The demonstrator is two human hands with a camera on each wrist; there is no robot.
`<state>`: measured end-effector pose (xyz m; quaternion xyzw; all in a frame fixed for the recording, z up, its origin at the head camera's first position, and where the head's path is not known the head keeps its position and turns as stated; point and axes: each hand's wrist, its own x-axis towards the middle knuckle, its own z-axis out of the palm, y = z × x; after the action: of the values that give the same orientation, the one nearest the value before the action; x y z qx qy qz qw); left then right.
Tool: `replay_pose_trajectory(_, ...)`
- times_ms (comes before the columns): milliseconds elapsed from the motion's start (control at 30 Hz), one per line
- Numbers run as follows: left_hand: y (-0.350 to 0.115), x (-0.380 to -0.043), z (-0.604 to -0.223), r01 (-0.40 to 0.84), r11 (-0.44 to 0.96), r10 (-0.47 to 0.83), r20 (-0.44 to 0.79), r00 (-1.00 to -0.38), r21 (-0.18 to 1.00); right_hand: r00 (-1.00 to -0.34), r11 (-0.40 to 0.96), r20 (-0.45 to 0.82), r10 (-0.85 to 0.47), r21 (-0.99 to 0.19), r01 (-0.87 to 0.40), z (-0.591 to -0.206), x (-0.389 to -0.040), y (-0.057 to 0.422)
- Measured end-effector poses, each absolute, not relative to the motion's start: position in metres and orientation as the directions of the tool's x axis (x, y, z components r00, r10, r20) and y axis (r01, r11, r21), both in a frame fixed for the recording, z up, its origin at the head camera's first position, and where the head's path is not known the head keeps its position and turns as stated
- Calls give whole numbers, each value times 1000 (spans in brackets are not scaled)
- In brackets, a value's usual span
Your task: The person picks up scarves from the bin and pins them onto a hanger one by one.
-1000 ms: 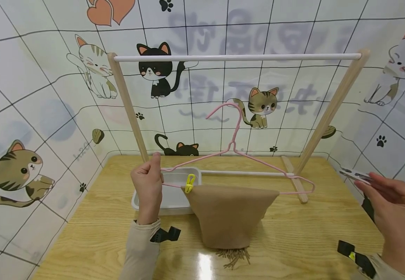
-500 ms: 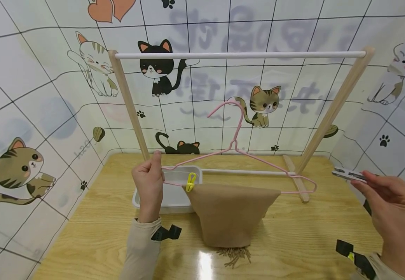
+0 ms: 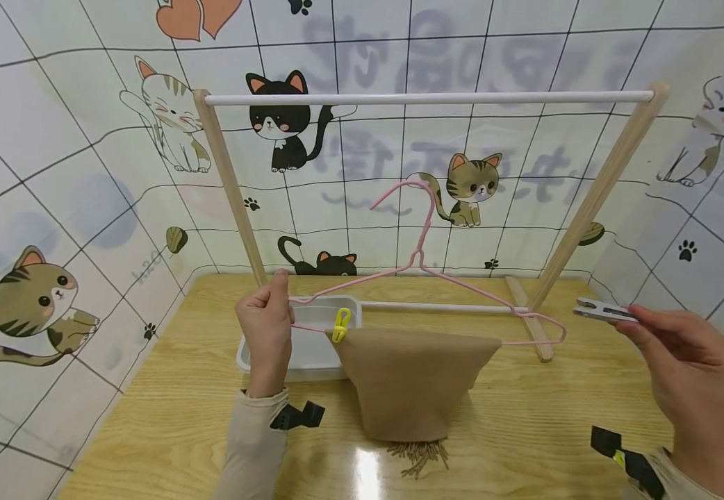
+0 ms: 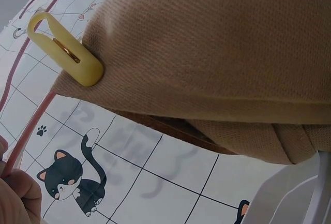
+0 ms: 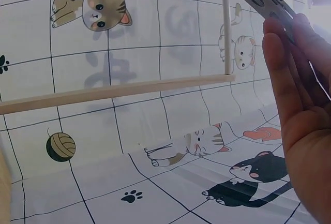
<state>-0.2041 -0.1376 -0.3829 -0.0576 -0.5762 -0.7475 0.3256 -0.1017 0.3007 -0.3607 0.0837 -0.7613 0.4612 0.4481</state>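
Observation:
My left hand (image 3: 266,333) grips the left end of a pink wire hanger (image 3: 421,260), holding it up above the table. Over the hanger's lower bar drapes a brown fringed scarf (image 3: 421,385), its fringe hanging at the bottom. A yellow clothespin (image 3: 341,325) clips the scarf's left corner to that bar; the left wrist view shows the same yellow clothespin (image 4: 67,50) close up. Off to the right of the hanger, my right hand (image 3: 693,368) pinches a grey clothespin (image 3: 606,310) between thumb and fingers, its tip pointing left, apart from the hanger. The scarf's right corner carries no visible clip.
A drying rack with a white top rail (image 3: 424,99) and wooden legs (image 3: 599,187) stands behind the hanger. Behind my left hand sits a white plastic tray (image 3: 312,375) on the wooden table (image 3: 168,417). A cat-patterned sheet (image 3: 374,229) backs the table.
My right hand has moved left with the grey clothespin, nearer to the hanger's right end. The left hand, hanger and scarf stay almost still.

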Motion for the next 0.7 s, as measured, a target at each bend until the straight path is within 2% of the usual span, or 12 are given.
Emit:
replay_pose_trajectory(167,-138,-205,-383,554,-121,-426,462,-778,823,-572,513,781,251,-608,-606,-363,-105,297)
replay_pose_trajectory(400,-137,-206,-384,554,-116,-427,462,-777,824,-600,617,775,196,-573,-539,-359,-103,293)
replay_pose_trajectory(700,-138,-205,-384,552,-115,-429,460,-777,826,-593,596,786,174,-563,-572,-361,-108,286)
